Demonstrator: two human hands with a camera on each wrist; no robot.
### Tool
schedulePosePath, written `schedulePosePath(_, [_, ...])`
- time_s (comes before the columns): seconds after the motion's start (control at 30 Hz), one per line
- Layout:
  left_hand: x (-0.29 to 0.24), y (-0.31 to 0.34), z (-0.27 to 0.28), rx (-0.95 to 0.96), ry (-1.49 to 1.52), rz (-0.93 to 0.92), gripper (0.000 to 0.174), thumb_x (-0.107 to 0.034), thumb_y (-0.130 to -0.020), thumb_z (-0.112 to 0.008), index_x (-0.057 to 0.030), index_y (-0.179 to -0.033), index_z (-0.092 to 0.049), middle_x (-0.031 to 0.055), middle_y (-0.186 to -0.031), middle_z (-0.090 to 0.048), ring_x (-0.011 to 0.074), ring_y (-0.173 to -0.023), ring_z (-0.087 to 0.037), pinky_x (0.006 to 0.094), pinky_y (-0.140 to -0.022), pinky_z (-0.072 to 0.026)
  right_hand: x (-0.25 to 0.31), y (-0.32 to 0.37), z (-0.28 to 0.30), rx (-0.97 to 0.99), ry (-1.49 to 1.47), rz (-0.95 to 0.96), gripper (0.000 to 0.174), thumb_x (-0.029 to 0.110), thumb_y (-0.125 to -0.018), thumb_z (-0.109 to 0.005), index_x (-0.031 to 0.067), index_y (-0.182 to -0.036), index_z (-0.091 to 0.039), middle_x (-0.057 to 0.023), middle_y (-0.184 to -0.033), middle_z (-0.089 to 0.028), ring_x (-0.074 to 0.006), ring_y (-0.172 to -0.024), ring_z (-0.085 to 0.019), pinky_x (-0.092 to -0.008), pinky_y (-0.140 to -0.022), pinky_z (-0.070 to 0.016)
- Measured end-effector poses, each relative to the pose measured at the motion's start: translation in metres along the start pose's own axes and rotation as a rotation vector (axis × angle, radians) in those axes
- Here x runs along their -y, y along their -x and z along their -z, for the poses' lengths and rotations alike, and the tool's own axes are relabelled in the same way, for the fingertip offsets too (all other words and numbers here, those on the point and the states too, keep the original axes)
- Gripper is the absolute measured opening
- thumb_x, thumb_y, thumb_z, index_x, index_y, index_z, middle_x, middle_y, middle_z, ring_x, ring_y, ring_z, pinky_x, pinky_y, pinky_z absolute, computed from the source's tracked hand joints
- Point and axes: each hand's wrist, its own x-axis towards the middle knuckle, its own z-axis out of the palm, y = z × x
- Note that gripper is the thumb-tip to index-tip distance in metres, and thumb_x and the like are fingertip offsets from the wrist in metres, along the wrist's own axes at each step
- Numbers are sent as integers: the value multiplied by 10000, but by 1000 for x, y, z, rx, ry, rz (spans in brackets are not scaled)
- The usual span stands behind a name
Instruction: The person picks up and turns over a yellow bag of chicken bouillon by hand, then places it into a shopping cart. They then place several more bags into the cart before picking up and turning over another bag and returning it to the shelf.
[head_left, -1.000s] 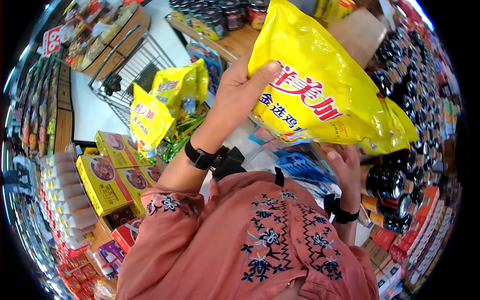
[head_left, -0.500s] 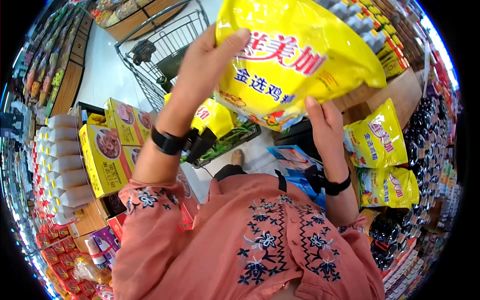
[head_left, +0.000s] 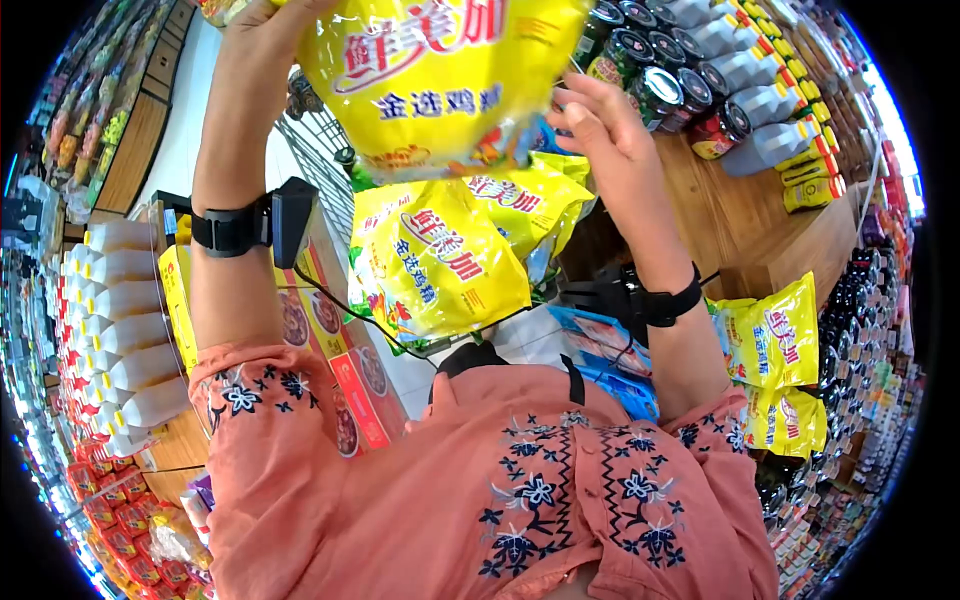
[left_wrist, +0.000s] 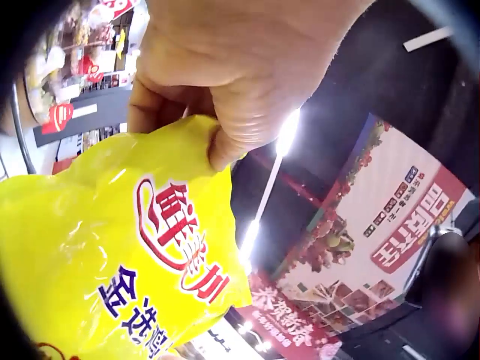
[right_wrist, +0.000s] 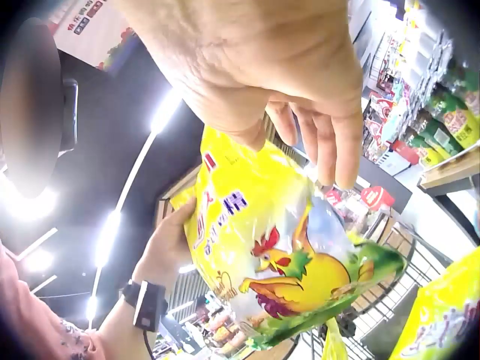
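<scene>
At the top of the head view my left hand (head_left: 262, 40) holds a yellow bag of chicken bouillon (head_left: 440, 75) by its upper edge. The left wrist view has the thumb of that hand (left_wrist: 232, 67) and its fingers pinching the top of the bag (left_wrist: 97, 217). My right hand (head_left: 612, 125) is beside the bag's right edge, its fingers loosely bent and not gripping. In the right wrist view that hand (right_wrist: 285, 82) is over the bag (right_wrist: 262, 247), whose lower part carries a rooster picture. Below the held bag, more yellow bags (head_left: 440, 265) lie in the shopping cart (head_left: 315, 150).
On the right, two similar yellow bags (head_left: 775, 335) lie beside a wooden display table (head_left: 710, 200) bearing dark jars (head_left: 655, 95) and bottles. White bottles (head_left: 120, 330) and red-and-yellow boxes (head_left: 345, 370) are stacked at left. Blue packets (head_left: 610, 370) hang below the table.
The bag has moved left and away from the body, over the cart. My right hand, at the bag's lower edge half a second ago, has come off it.
</scene>
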Motion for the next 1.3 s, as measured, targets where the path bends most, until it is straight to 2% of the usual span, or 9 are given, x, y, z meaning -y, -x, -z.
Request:
schedulePosePath(0.23, [123,-27,9,-58,-523,59,468,-439,-924,-664,16,-1015,-723,91,-807,-715,141,-712,-624,315,-685,-507,-28,34,51,-80,76,-364,348,235,-1022,-515,-6,-1272,-537,-144,-1099,-664,-170,-859,-687,-275,-769,-551])
schedulePosePath(0.33, [191,-22,3,27,-736,92,404,-395,-925,-640,-27,-1074,-713,236,-890,-701,358,-819,-699,389,-723,-531,-44,65,75,-148,111,-464,324,224,-1026,-500,2,-1259,-544,-132,-1059,-665,-161,-825,-681,-274,-743,-553])
schedulePosePath(0.63, [352,48,23,419,-864,118,250,-233,-870,-669,-81,-1059,-729,198,-979,-702,395,-901,-670,419,-807,-535,-72,150,108,-246,108,-780,288,195,-1020,-491,6,-1225,-564,-120,-984,-669,-157,-789,-677,-272,-687,-560])
schedulePosePath(0.83, [366,67,12,744,-852,499,300,-257,-916,-582,-97,-1134,-709,196,-1122,-688,345,-1044,-656,402,-907,-508,-77,166,109,-211,59,-818,285,204,-1020,-496,2,-1208,-568,-123,-988,-668,-160,-791,-677,-278,-715,-561])
schedulePosePath(0.93, [374,70,8,807,-947,453,353,-255,-909,-600,-9,-1148,-683,195,-1149,-689,359,-1045,-647,390,-921,-500,-77,161,105,-185,43,-813,285,215,-1021,-504,5,-1203,-570,-118,-992,-671,-156,-797,-676,-274,-716,-559])
schedulePosePath(1.07, [359,69,7,860,-977,510,363,-263,-944,-516,-96,-1230,-664,153,-1245,-661,334,-1156,-609,383,-987,-469,-72,166,106,-177,47,-823,281,219,-1020,-511,11,-1199,-574,-105,-992,-675,-145,-804,-672,-269,-715,-558])
schedulePosePath(1.2, [364,60,19,874,-838,499,386,-297,-952,-507,-30,-1184,-663,201,-1216,-658,335,-1142,-610,409,-969,-469,-76,182,119,-185,51,-799,282,226,-1020,-520,15,-1199,-576,-96,-994,-677,-137,-792,-669,-264,-708,-557])
schedulePosePath(1.27, [366,49,36,867,-778,400,355,-302,-952,-503,-16,-1072,-677,200,-1157,-672,362,-1084,-614,429,-919,-478,-79,193,127,-209,-5,-814,280,273,-1024,-537,70,-1212,-573,-70,-975,-669,-120,-808,-663,-271,-695,-557])
schedulePosePath(1.3, [351,33,37,1016,-839,170,337,-293,-943,-519,-39,-1112,-662,196,-1192,-653,355,-1108,-599,432,-897,-480,-82,201,132,-214,-32,-800,273,286,-1025,-538,99,-1221,-574,-59,-980,-670,-112,-814,-660,-268,-697,-554])
